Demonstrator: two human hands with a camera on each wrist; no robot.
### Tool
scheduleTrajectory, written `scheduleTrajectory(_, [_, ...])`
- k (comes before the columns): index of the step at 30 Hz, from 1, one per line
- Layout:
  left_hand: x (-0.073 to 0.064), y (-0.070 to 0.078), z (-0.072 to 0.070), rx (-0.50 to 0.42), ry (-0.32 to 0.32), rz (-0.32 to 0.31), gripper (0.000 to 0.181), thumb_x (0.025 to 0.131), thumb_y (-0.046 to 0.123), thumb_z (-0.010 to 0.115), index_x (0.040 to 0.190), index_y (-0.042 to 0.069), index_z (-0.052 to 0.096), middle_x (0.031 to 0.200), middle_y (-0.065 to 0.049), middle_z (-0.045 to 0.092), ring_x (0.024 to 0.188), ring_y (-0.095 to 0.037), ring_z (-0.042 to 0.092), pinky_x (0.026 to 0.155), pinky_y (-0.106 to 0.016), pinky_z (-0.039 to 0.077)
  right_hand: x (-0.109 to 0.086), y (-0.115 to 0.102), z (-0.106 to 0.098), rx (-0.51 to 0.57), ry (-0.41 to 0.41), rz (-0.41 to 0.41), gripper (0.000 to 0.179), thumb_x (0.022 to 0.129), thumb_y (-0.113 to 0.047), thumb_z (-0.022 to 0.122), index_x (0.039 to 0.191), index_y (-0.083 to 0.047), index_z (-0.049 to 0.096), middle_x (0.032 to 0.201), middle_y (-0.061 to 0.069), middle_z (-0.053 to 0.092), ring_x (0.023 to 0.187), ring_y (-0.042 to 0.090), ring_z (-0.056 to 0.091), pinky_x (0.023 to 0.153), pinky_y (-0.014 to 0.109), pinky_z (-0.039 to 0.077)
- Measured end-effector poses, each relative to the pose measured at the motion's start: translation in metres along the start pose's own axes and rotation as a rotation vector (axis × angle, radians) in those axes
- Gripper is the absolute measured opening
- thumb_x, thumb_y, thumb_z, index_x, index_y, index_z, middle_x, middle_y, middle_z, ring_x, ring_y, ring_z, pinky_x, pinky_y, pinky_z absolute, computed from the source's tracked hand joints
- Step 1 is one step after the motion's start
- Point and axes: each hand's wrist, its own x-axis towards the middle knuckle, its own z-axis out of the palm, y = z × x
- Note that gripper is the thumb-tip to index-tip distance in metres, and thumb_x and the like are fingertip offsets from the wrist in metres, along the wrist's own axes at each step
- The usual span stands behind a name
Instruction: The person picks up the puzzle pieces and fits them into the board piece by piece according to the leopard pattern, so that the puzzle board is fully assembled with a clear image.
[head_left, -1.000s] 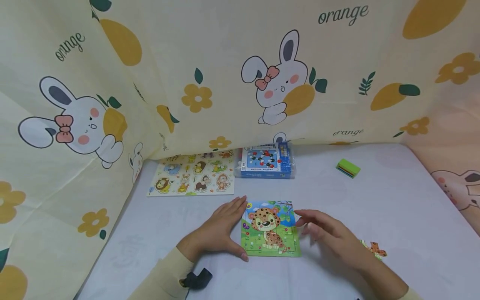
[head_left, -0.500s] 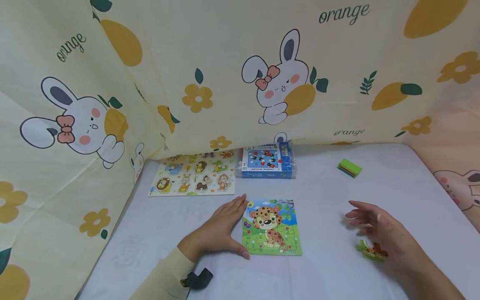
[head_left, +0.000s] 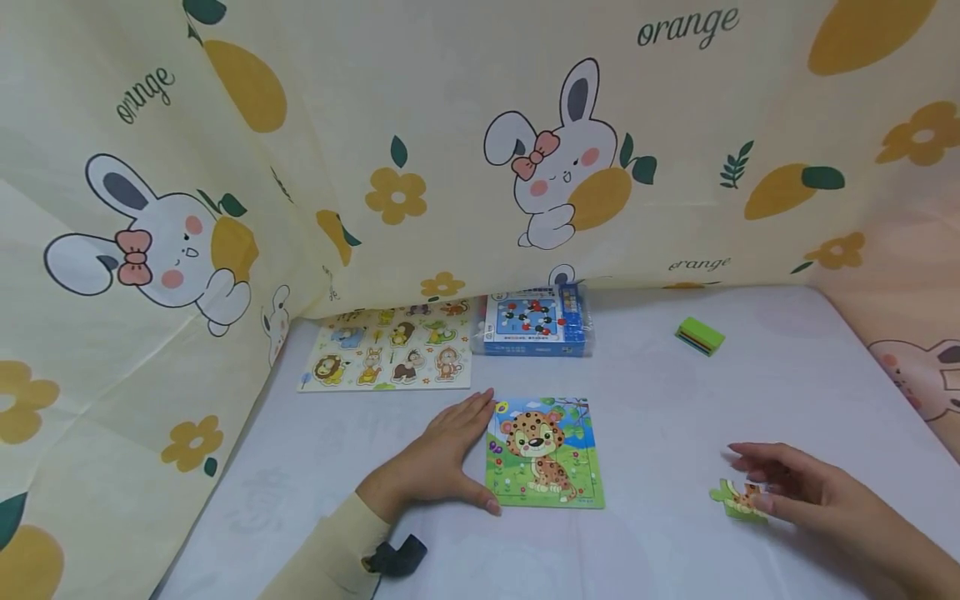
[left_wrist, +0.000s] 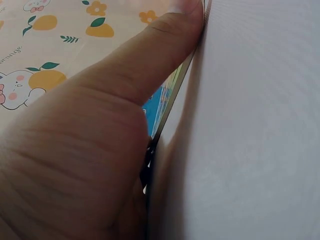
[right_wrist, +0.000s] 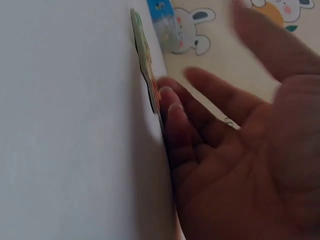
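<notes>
A square jigsaw puzzle with a cartoon leopard lies in the middle of the table. My left hand rests flat along its left side, thumb spread to the lower left corner and fingertips at the upper left one. The left wrist view shows that thumb lying along the puzzle's thin edge. Further right, a small group of loose puzzle pieces, green with spotted orange, lies under my right hand. In the right wrist view, fingertips are right beside these pieces while the thumb stands well apart.
Behind the puzzle are a board of animal pictures and a plastic-wrapped blue box with a molecule picture. A small green block with coloured layers sits at the back right. Printed bunny cloth hangs along the table's back edge.
From the puzzle's right edge my right hand has moved right, then down to the loose pieces. The left hand stays in place at the puzzle.
</notes>
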Motion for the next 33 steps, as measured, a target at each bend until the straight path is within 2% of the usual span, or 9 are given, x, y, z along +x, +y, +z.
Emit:
scheduleTrajectory(1, [0.0, 0.0, 0.0, -0.001, 0.001, 0.001, 0.149, 0.066, 0.079, 0.09, 0.175, 0.008, 0.017, 0.182, 0.003, 0.001, 0.165, -0.016, -0.001, 0.132, -0.045, 0.003, -0.001, 0.0, 0.0, -0.03, -0.011, 0.025, 0.053, 0.103, -0.013, 0.078, 0.153, -0.012, 0.061, 0.144, -0.003, 0.065, 0.122, -0.003, 0.059, 0.091, 0.008, 0.048])
scheduleTrajectory(4, [0.0, 0.0, 0.0, -0.01, 0.004, 0.009, 0.148, 0.067, 0.079, 0.091, 0.175, 0.007, 0.018, 0.182, 0.001, 0.003, 0.165, -0.017, 0.0, 0.132, -0.046, 0.004, -0.001, 0.002, 0.002, -0.162, -0.012, 0.004, 0.051, 0.092, -0.017, 0.089, 0.14, -0.013, 0.072, 0.138, -0.003, 0.06, 0.12, -0.011, 0.051, 0.091, 0.001, 0.039])
scheduleTrajectory(8, [0.0, 0.0, 0.0, -0.016, 0.005, 0.014, 0.148, 0.067, 0.078, 0.091, 0.174, 0.007, 0.019, 0.182, 0.001, 0.004, 0.165, -0.017, 0.001, 0.132, -0.047, 0.004, 0.001, 0.003, 0.006, -0.25, 0.027, -0.066, 0.043, 0.083, -0.011, 0.095, 0.122, -0.017, 0.078, 0.127, -0.009, 0.057, 0.112, -0.01, 0.049, 0.088, -0.001, 0.035])
scheduleTrajectory(12, [0.0, -0.001, 0.0, -0.014, 0.007, 0.014, 0.147, 0.067, 0.079, 0.091, 0.174, 0.007, 0.019, 0.182, 0.001, 0.004, 0.165, -0.017, 0.001, 0.132, -0.047, 0.005, 0.003, -0.001, 0.009, -0.209, 0.012, -0.109, 0.036, 0.083, -0.001, 0.092, 0.11, -0.016, 0.074, 0.118, -0.01, 0.061, 0.107, -0.005, 0.055, 0.089, 0.0, 0.039])
scheduleTrajectory(16, [0.0, 0.0, 0.0, -0.009, 0.005, 0.015, 0.148, 0.067, 0.079, 0.09, 0.175, 0.007, 0.019, 0.182, 0.001, 0.004, 0.165, -0.017, 0.001, 0.132, -0.047, 0.004, 0.006, -0.007, 0.012, -0.203, -0.014, -0.095, 0.039, 0.086, -0.003, 0.09, 0.119, -0.011, 0.072, 0.118, -0.008, 0.067, 0.107, -0.006, 0.058, 0.087, 0.003, 0.043])
scheduleTrajectory(20, [0.0, 0.0, 0.0, -0.007, 0.008, 0.016, 0.148, 0.067, 0.08, 0.09, 0.175, 0.007, 0.018, 0.182, 0.001, 0.004, 0.165, -0.018, 0.001, 0.132, -0.047, 0.004, 0.007, -0.011, 0.013, -0.269, -0.01, -0.026, 0.047, 0.086, -0.009, 0.092, 0.129, -0.009, 0.073, 0.118, -0.007, 0.065, 0.103, -0.005, 0.058, 0.084, 0.006, 0.045])
scheduleTrajectory(25, [0.0, -0.002, 0.0, 0.006, 0.004, 0.012, 0.149, 0.067, 0.08, 0.09, 0.175, 0.007, 0.018, 0.182, 0.001, 0.003, 0.165, -0.017, 0.0, 0.132, -0.046, 0.004, 0.009, -0.015, 0.016, -0.281, 0.02, 0.004, 0.038, 0.086, -0.008, 0.092, 0.118, -0.014, 0.072, 0.111, -0.004, 0.062, 0.093, 0.002, 0.055, 0.076, 0.015, 0.049])
scheduleTrajectory(29, [0.0, -0.002, 0.0, 0.016, -0.002, 0.003, 0.15, 0.067, 0.08, 0.09, 0.175, 0.008, 0.016, 0.182, 0.002, 0.002, 0.165, -0.015, -0.002, 0.132, -0.044, 0.002, 0.011, -0.021, 0.025, -0.225, 0.059, -0.032, 0.03, 0.088, -0.005, 0.09, 0.11, -0.018, 0.074, 0.102, -0.011, 0.069, 0.086, 0.005, 0.059, 0.07, 0.019, 0.052])
scheduleTrajectory(33, [0.0, -0.002, 0.0, 0.013, 0.007, 0.016, 0.149, 0.067, 0.079, 0.09, 0.174, 0.006, 0.017, 0.182, -0.001, 0.003, 0.166, -0.019, 0.001, 0.132, -0.046, 0.003, 0.018, -0.03, 0.038, -0.14, 0.101, -0.081, 0.03, 0.09, 0.002, 0.086, 0.112, -0.016, 0.076, 0.096, -0.01, 0.07, 0.082, 0.008, 0.06, 0.066, 0.019, 0.051])
